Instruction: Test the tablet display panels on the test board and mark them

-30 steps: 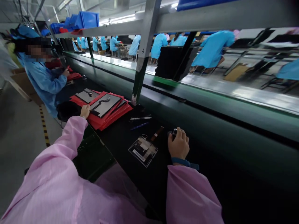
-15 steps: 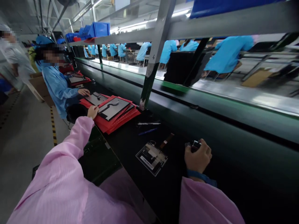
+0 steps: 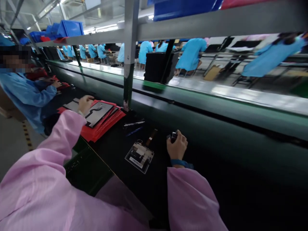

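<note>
My left hand (image 3: 86,104) is over the left side of a grey panel (image 3: 99,110) with a dark ribbon strip, which lies on a stack of red sheets (image 3: 109,125). Its fingers are bent towards the right, and whether they pinch anything is too small to tell. On the black table to the right, my right hand (image 3: 177,146) has its fingers round a small dark shiny object (image 3: 172,137). Between the hands lies a flat electronic panel (image 3: 139,156) with a brown ribbon cable (image 3: 151,137) pointing away from me.
A white pen (image 3: 134,123) and a blue pen (image 3: 134,131) lie beside the red stack. A metal post (image 3: 128,64) rises behind them from the green conveyor edge (image 3: 192,110). At the left sits a person in blue (image 3: 26,93).
The view has turned to the right. My left hand has moved from the near left edge of the red stack up over the panel. My right hand still holds the small object.
</note>
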The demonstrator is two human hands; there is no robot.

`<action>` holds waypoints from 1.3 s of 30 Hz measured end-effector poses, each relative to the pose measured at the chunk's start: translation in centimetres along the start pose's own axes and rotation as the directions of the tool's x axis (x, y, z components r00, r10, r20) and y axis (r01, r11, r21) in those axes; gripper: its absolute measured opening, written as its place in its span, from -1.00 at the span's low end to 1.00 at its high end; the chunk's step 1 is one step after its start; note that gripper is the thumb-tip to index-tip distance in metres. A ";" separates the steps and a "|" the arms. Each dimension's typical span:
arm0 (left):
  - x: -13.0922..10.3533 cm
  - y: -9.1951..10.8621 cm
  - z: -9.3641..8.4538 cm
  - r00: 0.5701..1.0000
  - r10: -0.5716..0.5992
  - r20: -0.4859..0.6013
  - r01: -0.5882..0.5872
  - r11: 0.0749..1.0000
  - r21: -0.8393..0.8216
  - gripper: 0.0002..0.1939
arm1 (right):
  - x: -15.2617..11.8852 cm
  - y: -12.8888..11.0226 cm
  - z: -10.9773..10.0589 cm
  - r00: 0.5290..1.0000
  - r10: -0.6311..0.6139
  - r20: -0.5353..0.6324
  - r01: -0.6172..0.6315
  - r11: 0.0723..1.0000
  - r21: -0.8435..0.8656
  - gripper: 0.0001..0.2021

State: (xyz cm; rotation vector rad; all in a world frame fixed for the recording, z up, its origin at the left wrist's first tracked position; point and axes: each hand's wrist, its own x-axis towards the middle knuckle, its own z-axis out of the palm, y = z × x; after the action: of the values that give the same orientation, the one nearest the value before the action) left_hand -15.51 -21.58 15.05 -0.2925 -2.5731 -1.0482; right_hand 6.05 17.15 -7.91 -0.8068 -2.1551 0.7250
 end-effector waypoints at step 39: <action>-16.8 10.4 20.4 0.508 0.537 0.674 -0.607 0.778 -0.161 -0.52 | -0.1 0.7 -1.7 0.986 0.167 -0.030 -0.167 0.986 0.001 -0.36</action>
State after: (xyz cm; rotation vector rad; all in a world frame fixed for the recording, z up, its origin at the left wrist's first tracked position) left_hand -1.67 -0.80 1.54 -1.6892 -2.7243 -0.5935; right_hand 7.66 17.92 -7.46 -1.0017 -2.0787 0.7909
